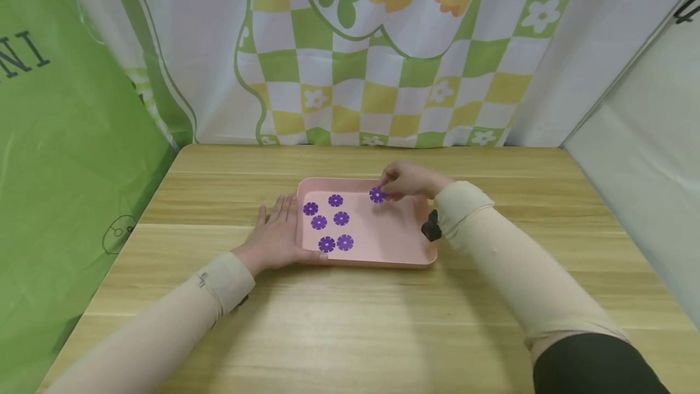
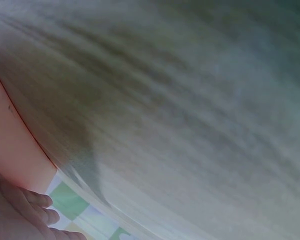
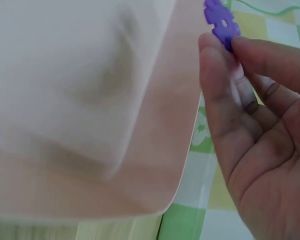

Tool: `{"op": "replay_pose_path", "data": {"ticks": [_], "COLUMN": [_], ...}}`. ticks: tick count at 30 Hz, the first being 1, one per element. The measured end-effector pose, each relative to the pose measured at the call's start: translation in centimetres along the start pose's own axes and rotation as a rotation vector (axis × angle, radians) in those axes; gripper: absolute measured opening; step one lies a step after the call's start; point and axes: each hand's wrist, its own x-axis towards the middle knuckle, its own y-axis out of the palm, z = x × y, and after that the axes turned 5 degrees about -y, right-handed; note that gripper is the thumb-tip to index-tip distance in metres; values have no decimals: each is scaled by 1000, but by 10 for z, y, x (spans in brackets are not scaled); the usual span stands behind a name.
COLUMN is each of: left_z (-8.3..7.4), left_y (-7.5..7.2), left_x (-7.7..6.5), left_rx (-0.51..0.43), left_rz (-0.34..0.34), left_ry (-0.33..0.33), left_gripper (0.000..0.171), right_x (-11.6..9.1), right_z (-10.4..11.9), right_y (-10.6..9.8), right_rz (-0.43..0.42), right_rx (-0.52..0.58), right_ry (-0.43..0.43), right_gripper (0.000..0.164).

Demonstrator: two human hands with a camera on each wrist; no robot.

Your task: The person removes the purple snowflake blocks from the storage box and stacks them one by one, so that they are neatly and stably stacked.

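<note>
A shallow pink tray [image 1: 394, 242] lies on the wooden table with several purple notched plastic discs [image 1: 341, 218] flat in its left half. My right hand [image 1: 407, 180] pinches one more purple snowflake-like disc [image 1: 377, 194] between thumb and fingertips over the tray's far side. Close up in the right wrist view, that disc [image 3: 223, 22] is tilted nearly edge-on, with a small hole in its middle. My left hand [image 1: 280, 239] rests on the tray's left side, fingers straight along the outer wall and thumb over the near rim. Only part of the left hand [image 2: 20, 210] shows in the left wrist view.
The wooden table [image 1: 350, 327] extends around the tray on all sides. Behind it hangs a checked curtain [image 1: 383, 96] with flowers. Green fabric [image 1: 82, 157] stands on the left and a pale sheet [image 1: 651, 120] on the right.
</note>
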Motion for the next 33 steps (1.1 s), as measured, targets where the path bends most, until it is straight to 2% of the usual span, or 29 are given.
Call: {"op": "replay_pose_path", "data": {"ticks": [8,15,23,33], "left_z": [3,3,1,0], "left_y": [4,5,3,1], "left_x": [0,-1,-1,-2], "left_rx": [-11,4,33,18], "left_rz": [-9,-11,-14,-33], "left_ry": [3,16,13,17], "left_gripper": [154,154,154,153], "right_x": [-12,-23,-43,-69], "right_z": [-11,-32,-54,-74], "right_y": [-7,-18,-35,-51], "right_rz": [-64,-129,-185,-209], "right_rx": [94,107,199,256], "right_ry": [-1,23,34,21], "right_gripper": [13,15,18,24]}}
